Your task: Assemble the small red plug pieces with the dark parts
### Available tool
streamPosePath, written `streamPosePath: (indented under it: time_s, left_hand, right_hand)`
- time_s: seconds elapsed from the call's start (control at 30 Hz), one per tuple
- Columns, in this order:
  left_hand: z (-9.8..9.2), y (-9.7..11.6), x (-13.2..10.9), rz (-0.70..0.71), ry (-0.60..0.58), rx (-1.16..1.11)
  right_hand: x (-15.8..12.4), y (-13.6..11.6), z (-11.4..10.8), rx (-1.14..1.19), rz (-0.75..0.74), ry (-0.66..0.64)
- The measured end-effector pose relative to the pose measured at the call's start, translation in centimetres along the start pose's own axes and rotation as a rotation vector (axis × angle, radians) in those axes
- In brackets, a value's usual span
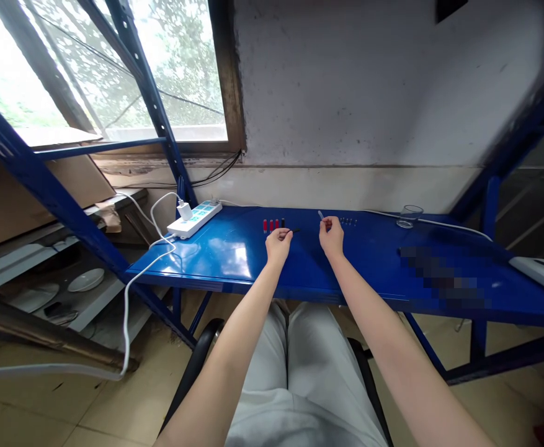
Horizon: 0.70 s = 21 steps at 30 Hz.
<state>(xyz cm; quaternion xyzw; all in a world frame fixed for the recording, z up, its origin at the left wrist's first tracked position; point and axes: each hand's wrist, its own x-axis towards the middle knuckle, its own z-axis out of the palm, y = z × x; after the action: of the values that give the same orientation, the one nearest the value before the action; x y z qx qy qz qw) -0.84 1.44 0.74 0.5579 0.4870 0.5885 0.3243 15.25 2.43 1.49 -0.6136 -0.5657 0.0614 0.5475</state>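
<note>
My left hand (278,243) pinches a small dark cylindrical piece (296,230) above the blue table (220,254). Just behind that hand stand several small red cylinders (271,226) in a row, with a black one (283,222) at the right end. To the right, my right hand (332,236) has its fingers closed on a small pale, slim tube (321,215) that points up and left. Beyond my right hand lie several tiny clear or metallic pieces (348,221), too small to make out.
A white power strip (200,218) with a plugged-in adapter (185,211) lies at the table's left end. At the right are a clear glass (410,216), a white cable (458,226), a blurred dark object (443,276) and a white device (541,276).
</note>
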Motion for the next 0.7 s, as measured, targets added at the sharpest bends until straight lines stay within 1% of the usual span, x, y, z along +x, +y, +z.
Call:
streamPosePath:
  time_s: [0.07, 0.13, 0.2, 0.37, 0.7]
  left_hand:
    - [-0.1, 0.1, 0.0, -0.037, -0.013, -0.045]
    - [-0.1, 0.4, -0.1, -0.062, -0.018, -0.081]
    - [-0.2, 0.7, -0.2, -0.073, -0.02, -0.11]
    - [-0.1, 1.2, -0.4, -0.106, -0.029, -0.131]
    - [-0.1, 1.0, -0.2, -0.099, -0.031, -0.141]
  right_hand:
    - [-0.1, -0.2, -0.2, 0.153, 0.043, 0.013]
    - [-0.2, -0.3, -0.2, 0.265, 0.066, -0.014]
    - [-0.4, -0.4, -0.3, 0.333, 0.055, -0.054]
    - [-0.7, -0.5, -0.3, 0.424, 0.022, -0.155]
    - [-0.6, 0.0, -0.1, 0.477, 0.048, -0.222]
